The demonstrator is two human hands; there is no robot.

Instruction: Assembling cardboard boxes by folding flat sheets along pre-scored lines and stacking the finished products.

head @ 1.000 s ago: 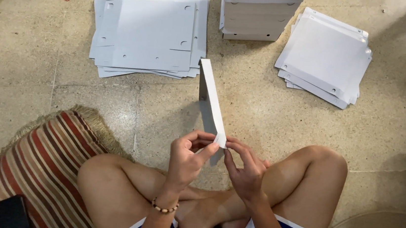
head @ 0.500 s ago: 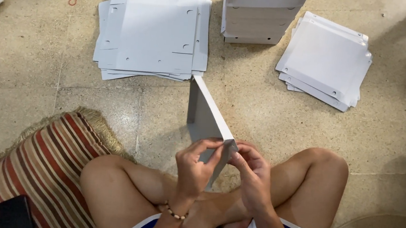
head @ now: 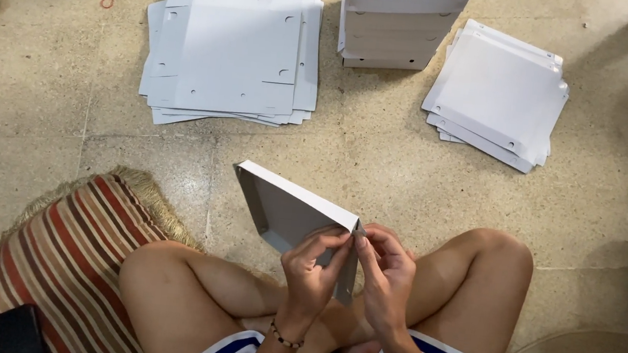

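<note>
Two hands are on one half-folded white cardboard box point(head: 292, 209), held up above the crossed legs, over the floor point(head: 406, 178), tilted w/ its far corner pointing away to the left. Left hand point(head: 310, 276) is clamped on the near corner, fingers curled over the edge, thumb on the inside face. Right hand point(head: 386, 283) is pinched on the same corner from the other side, fingertips point(head: 363, 244) pressed together on the flap fold. Both closed on the card, nothing loose.

Handling, as judged: thin sheet card, very light, so no real grip force is needed. Stiff across flat panels but bends easily at the scored folds; creasing likely if squeezed mid-panel. Surface looks smooth, maybe a bit slippery. Best taken at corners or along folded edges, where it's doubled up, approx. as it's held now. Not fragile, but dents and tears at the small punched holes and tabs are possible.

Around: stack of flat box blanks point(head: 234, 50) far left on floor, smaller flat stack point(head: 498, 94) far right, pile of finished boxes point(head: 402, 20) between them at top. Striped cushion point(head: 53, 251) beside the left knee, dark phone-like object point(head: 11, 330) lying on it. Red rubber band point(head: 107, 2) near top left.
</note>
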